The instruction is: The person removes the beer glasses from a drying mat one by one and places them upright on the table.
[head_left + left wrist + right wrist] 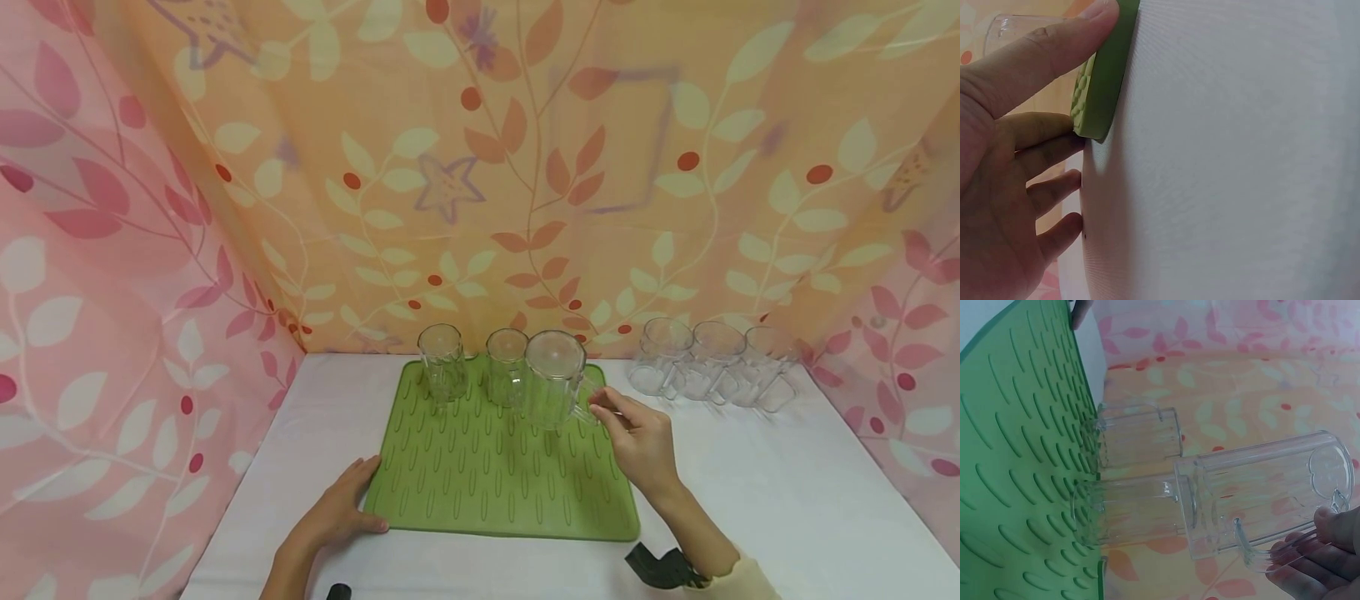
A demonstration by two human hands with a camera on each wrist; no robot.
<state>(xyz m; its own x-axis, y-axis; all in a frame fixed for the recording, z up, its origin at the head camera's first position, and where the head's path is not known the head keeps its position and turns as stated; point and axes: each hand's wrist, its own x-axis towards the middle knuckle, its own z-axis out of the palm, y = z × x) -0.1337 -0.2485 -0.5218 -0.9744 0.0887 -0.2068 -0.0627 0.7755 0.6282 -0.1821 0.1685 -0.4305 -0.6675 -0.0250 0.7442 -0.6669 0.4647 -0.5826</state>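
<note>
My right hand (641,442) pinches the handle of a clear glass mug (555,379). In the right wrist view this mug (1260,494) hangs apart from the green ridged mat (1016,456), its rim end towards the mat and its base away from it. Two more glass mugs stand on the back of the mat (480,508), a left mug (442,367) and a middle mug (504,371) beside the held one. With fingers spread, my left hand (337,508) rests at the mat's near left corner, thumb along the front edge (1110,75).
Three more clear mugs, a left one (660,354), a middle one (708,362) and a right one (761,367), stand on the white table (750,492) at the back right. A patterned curtain (525,167) closes off the back and sides. A black strap (663,567) lies near my right wrist.
</note>
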